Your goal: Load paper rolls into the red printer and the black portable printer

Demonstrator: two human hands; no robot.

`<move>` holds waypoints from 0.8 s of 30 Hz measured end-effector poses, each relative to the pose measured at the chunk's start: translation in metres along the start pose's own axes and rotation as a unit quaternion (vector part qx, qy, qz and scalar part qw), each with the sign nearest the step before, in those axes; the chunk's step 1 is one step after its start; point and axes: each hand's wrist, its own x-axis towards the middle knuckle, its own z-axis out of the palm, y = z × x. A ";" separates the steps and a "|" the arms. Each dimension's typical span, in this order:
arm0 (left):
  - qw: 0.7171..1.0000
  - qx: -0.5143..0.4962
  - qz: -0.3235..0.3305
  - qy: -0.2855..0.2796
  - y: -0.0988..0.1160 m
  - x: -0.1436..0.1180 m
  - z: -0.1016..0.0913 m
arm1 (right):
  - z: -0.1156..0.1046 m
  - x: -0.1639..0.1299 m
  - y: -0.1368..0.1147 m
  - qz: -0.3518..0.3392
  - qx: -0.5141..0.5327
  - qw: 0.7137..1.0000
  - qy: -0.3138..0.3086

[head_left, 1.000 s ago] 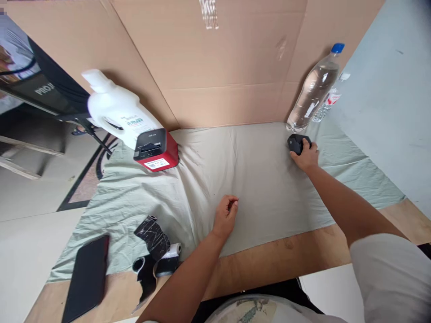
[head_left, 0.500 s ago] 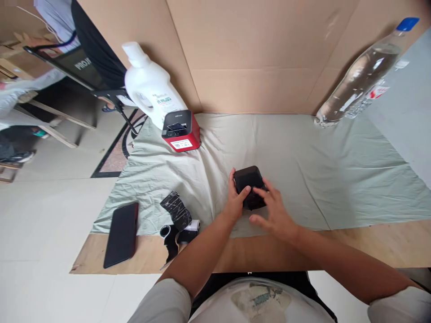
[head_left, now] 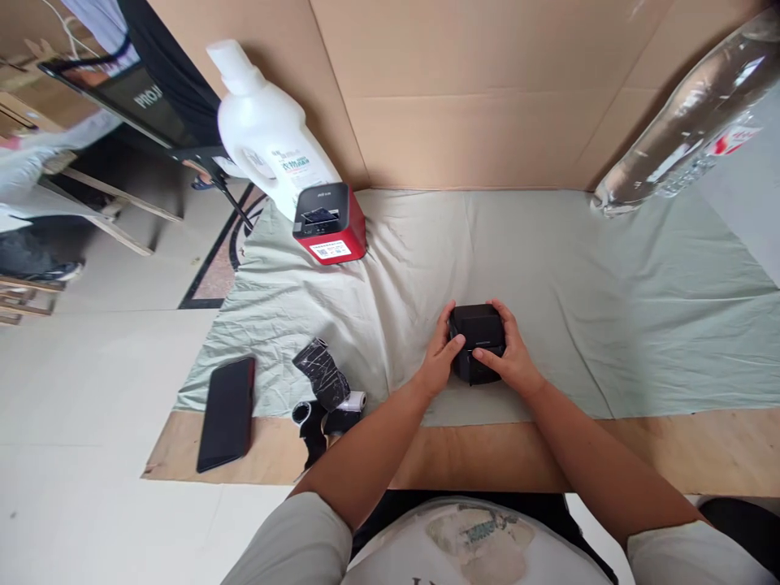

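Note:
A small black box-shaped device (head_left: 478, 323), which looks like a portable receipt printer, lies on the pale green cloth in front of me. My left hand (head_left: 439, 358) grips its left side, with the thumb on the front part of its top. From the right, my right hand (head_left: 513, 358) clasps it, fingers along the far right corner and thumb across the top near a seam. Its underside and far side are hidden. To the left of my forearm lie a crumpled, scratched black strip (head_left: 322, 374), a black roll (head_left: 302, 413) and a small white roll (head_left: 353, 401).
A black phone (head_left: 226, 414) lies at the table's left front. Behind stand a red-and-black printer-like box (head_left: 330, 223) and a white detergent bottle (head_left: 268, 130), against a cardboard wall (head_left: 475, 97). A large clear bottle (head_left: 682, 122) leans at the right. A chair and a person are beyond, left.
My right hand, loosely spread over the black device before, has closed around its right side. The device is now turned straighter and sits a little farther right in view. The camera view has shifted.

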 end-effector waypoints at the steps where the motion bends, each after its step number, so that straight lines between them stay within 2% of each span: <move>1: 1.000 -0.026 -0.014 0.001 0.001 0.000 0.000 | -0.002 0.000 0.001 0.004 0.015 1.000 -0.006; 3: 0.997 -0.065 -0.044 0.006 0.003 0.000 -0.001 | -0.005 0.001 0.001 0.018 0.039 0.999 -0.014; 8: 0.993 -0.054 -0.104 -0.006 0.003 0.001 -0.007 | -0.010 0.001 -0.001 0.044 0.059 0.997 -0.018; 12: 0.991 -0.063 -0.113 -0.019 0.002 0.004 -0.010 | -0.014 0.001 -0.002 0.062 0.068 0.995 -0.031; 17: 0.992 -0.042 -0.118 0.002 0.003 0.006 -0.009 | -0.023 0.002 -0.003 0.068 0.083 0.990 -0.092; 19: 0.992 -0.040 -0.116 0.013 0.003 0.007 -0.009 | -0.026 0.004 -0.002 0.073 0.093 0.988 -0.095; 21: 0.992 -0.042 -0.117 0.021 0.002 0.007 -0.008 | -0.027 0.006 0.000 0.076 0.091 0.990 -0.074; 24: 0.993 -0.026 -0.118 0.002 0.002 0.008 -0.008 | -0.028 0.013 0.003 0.064 0.046 0.997 0.023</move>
